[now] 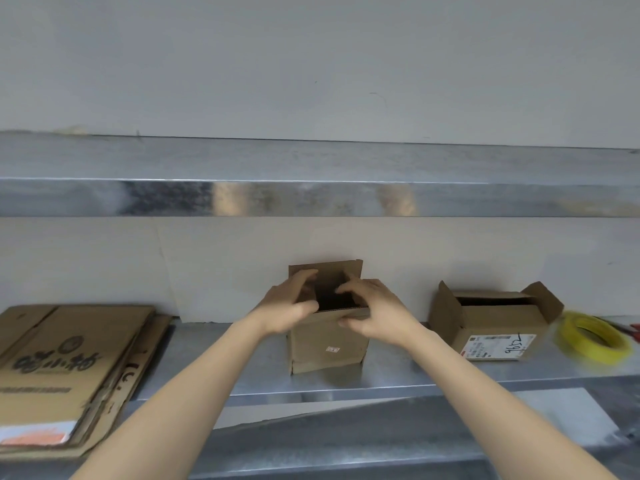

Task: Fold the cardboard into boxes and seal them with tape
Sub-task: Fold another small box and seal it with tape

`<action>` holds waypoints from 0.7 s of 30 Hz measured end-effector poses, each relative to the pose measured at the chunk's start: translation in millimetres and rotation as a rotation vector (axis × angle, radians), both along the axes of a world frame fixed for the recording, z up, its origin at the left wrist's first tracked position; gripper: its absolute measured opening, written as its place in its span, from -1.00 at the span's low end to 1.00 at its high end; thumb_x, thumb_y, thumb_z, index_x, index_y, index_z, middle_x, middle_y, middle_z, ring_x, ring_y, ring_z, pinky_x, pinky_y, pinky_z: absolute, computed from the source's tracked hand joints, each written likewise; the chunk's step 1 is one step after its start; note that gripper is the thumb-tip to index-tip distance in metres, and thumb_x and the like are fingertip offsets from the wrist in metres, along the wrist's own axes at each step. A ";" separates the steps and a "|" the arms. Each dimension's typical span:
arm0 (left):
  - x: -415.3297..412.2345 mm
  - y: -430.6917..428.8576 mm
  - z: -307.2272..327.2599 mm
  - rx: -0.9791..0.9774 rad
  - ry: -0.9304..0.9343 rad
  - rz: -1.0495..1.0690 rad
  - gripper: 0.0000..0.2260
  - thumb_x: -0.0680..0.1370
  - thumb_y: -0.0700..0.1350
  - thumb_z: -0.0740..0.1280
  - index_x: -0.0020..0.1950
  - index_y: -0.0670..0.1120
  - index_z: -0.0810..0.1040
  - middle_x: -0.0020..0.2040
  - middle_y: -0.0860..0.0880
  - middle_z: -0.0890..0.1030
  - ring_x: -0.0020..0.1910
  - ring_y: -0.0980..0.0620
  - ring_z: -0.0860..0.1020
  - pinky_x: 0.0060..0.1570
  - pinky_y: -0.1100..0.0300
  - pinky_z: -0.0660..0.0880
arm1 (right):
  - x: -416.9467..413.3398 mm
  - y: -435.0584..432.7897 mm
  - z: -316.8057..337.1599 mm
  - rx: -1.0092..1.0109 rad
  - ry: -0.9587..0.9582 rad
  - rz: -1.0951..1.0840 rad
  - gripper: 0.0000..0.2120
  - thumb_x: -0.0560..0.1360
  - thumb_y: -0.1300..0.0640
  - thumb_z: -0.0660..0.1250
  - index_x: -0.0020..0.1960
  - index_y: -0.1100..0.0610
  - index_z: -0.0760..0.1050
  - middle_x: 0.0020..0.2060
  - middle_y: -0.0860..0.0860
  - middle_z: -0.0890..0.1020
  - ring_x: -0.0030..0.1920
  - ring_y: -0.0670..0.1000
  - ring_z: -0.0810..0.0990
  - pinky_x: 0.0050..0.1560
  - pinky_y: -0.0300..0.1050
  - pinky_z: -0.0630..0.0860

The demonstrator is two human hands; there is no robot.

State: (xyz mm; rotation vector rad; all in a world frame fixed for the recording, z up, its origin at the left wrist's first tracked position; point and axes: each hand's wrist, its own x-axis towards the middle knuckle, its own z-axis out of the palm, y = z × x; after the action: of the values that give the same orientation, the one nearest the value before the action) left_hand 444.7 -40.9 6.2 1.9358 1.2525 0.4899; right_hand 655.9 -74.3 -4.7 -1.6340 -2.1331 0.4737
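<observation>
A small brown cardboard box [325, 344] stands upright on the metal table [398, 375], its top open and its far flap raised against the wall. My left hand [291, 306] grips the box's upper left edge, fingers over the left flap and thumb on the front. My right hand [370, 306] grips the upper right edge, fingers reaching over the dark opening and thumb pressing the front face. A roll of yellow tape [592, 337] lies at the far right of the table.
A stack of flattened cardboard sheets [62, 372] lies at the left. A second box [495, 323] with open flaps and a shipping label stands right of the hands. Something red [632, 329] pokes out behind the tape. A metal shelf [311, 199] runs overhead.
</observation>
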 end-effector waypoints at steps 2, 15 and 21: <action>-0.3 1.9 -1.5 -0.037 -0.048 0.045 -0.38 0.41 0.06 0.24 0.48 0.01 0.28 0.38 0.06 0.43 0.35 0.06 0.42 0.28 0.15 0.38 | -0.7 0.6 3.0 -0.032 0.052 -0.031 -0.34 0.40 -0.05 0.49 0.41 -0.16 0.27 0.36 -0.08 0.46 0.32 -0.02 0.42 0.24 -0.15 0.40; 3.3 2.5 -10.9 0.053 -0.149 0.249 -0.66 0.63 0.11 0.18 0.31 -0.05 0.43 0.14 0.08 0.55 0.10 0.14 0.47 -0.07 0.39 0.32 | 0.0 5.8 6.4 -0.151 0.227 -0.164 -0.35 0.51 -0.13 0.34 0.50 -0.09 0.14 0.26 -0.02 0.55 0.26 0.06 0.51 0.16 -0.12 0.41; 0.4 -1.9 -9.0 0.023 -0.206 0.247 -0.67 0.60 0.16 0.20 0.24 -0.01 0.46 0.08 0.11 0.55 0.08 0.14 0.48 -0.13 0.49 0.32 | -0.9 3.9 4.3 -0.109 0.225 -0.176 -0.46 0.52 -0.12 0.34 0.43 -0.06 0.24 0.27 -0.07 0.52 0.27 0.02 0.48 0.10 -0.16 0.36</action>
State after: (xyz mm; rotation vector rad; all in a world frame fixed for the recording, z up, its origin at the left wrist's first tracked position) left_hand 445.1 -42.8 -2.7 1.7074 1.3600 0.8115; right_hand 655.0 -70.5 -0.3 -1.7194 -1.8115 0.6931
